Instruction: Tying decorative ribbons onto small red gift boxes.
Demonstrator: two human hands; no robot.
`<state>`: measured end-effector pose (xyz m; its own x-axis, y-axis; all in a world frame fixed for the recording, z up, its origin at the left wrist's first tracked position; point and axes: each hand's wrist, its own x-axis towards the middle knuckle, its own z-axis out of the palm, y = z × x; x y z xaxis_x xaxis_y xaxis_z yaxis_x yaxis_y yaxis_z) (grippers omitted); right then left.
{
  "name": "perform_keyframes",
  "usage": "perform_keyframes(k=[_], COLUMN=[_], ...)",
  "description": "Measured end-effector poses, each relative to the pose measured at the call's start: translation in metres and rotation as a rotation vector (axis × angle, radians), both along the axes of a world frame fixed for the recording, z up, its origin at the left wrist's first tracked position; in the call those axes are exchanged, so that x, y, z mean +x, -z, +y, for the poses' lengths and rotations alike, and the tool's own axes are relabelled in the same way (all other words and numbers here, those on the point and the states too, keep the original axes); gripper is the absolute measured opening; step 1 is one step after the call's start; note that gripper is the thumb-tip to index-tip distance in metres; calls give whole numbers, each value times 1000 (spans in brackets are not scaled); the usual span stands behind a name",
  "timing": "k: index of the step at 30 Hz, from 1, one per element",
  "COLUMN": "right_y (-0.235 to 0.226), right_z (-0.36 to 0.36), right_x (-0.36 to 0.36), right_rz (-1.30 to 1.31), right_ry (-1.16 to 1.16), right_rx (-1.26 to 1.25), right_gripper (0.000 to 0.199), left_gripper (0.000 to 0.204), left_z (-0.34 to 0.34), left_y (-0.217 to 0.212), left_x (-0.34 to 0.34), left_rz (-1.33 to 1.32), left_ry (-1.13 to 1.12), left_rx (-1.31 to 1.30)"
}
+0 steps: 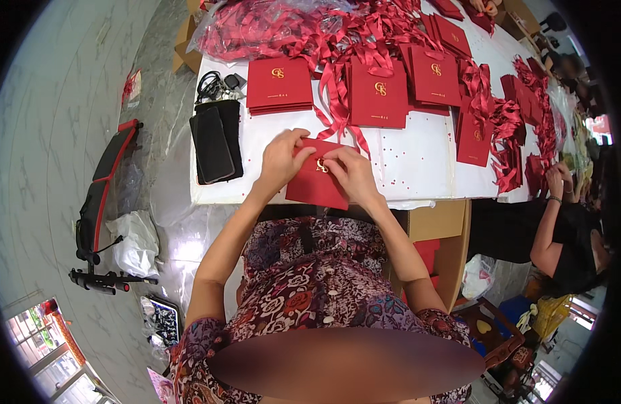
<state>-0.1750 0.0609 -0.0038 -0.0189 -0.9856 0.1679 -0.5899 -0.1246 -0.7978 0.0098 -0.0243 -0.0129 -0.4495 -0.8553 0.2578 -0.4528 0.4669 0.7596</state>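
A flat red paper gift bag [317, 187] with a gold emblem lies tilted at the table's near edge, between my hands. My left hand [281, 160] is closed on its upper left edge, thumb on the front face. With bent fingers, my right hand [356, 174] pinches at the bag's upper right part, partly covering the emblem. Whether a ribbon is between those fingertips is too small to tell. Just beyond, loose red ribbon [335, 101] trails toward the bag from the heap. A stack of similar red bags [279, 83] lies past my left hand, and ribboned bags [379, 94] lie past my right.
A black phone [213, 145] on a dark pouch and some keys [219, 87] sit at the table's left. Plastic-wrapped red ribbons [256, 30] are heaped at the back. An open cardboard box [452, 252] stands below right. Another person's hands [558, 178] work at the far right.
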Motion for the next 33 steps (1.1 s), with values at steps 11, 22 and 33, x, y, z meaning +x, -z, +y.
perform_keyframes(k=[11, 22, 33], right_y=[15, 16, 27], right_z=[-15, -13, -16], right_x=[18, 27, 11], right_rz=[133, 124, -235], right_ry=[160, 157, 193], right_rx=[7, -10, 399], right_gripper=[13, 15, 23], left_gripper=[34, 14, 13], left_z=[2, 12, 36], left_y=[0, 6, -3], left_x=[-4, -6, -19], left_rz=[-142, -161, -126], left_ry=[94, 92, 28], left_rx=[-190, -58, -305])
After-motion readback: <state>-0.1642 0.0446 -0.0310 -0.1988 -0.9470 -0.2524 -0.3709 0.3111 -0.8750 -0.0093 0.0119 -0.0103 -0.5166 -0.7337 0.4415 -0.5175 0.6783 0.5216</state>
